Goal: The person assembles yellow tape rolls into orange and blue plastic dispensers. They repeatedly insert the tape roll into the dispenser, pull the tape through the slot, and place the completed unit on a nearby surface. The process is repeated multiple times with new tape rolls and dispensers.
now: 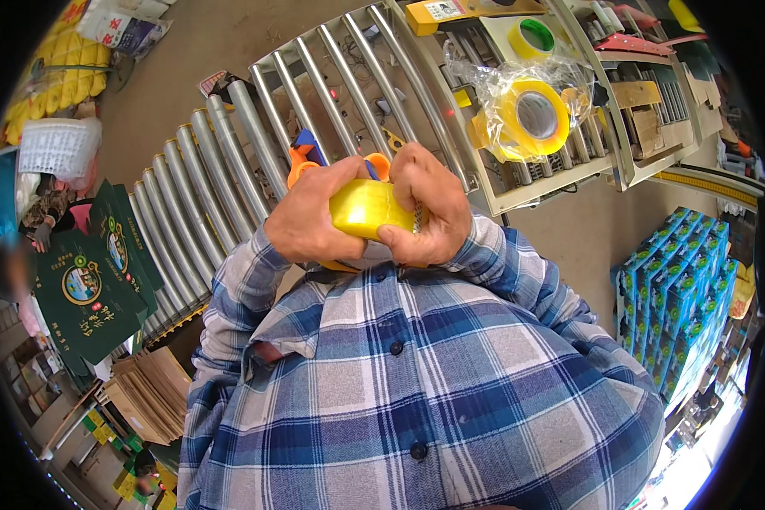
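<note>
A roll of yellow packing tape [361,210] is held up close to my chest, between my two hands. My left hand [313,214] wraps round the roll's left side. On the right side, my right hand [429,204] has curled fingers at the tape's edge and its thumb pressed to the surface. Just beyond the hands, orange and blue parts of what looks like a tape dispenser [308,155] show; my hands and the roll hide the rest, so what supports it cannot be told.
A metal roller conveyor [221,161] runs across in front of me. Large yellow tape rolls [531,121] in clear plastic and a green-cored roll [532,37] lie at the upper right. Stacked blue boxes [676,289] stand right. At left, a person [13,268] is beside dark green cartons [93,276].
</note>
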{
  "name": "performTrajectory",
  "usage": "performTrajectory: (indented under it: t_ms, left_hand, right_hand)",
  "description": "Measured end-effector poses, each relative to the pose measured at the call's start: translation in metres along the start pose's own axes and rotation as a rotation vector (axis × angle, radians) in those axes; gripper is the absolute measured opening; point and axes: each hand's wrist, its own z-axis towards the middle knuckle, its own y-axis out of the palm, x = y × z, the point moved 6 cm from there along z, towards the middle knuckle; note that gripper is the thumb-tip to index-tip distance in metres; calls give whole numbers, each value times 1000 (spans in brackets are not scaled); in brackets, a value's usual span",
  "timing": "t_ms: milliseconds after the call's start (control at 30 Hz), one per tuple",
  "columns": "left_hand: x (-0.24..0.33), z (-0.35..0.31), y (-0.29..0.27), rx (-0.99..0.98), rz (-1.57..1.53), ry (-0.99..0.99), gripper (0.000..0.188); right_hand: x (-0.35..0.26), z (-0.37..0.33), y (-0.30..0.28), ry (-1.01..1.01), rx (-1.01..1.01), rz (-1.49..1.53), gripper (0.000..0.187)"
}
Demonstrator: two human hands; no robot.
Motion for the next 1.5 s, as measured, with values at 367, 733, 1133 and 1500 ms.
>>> performTrajectory:
  t_ms: [367, 733, 1133, 1500]
  left_hand:
    - [0, 1, 0, -8, -29, -60, 54]
    - [0, 2, 2, 16, -58, -16, 53]
    - [3, 2, 4, 22, -68, -33, 52]
    - [14, -3, 5, 59, -51, 23, 55]
  right_hand:
    - [9, 1, 0, 104, -42, -52, 43]
    - [6, 3, -1, 136, -41, -28, 43]
    - [0, 3, -3, 177, -44, -49, 44]
    - [-10, 3, -2, 99, -8, -67, 45]
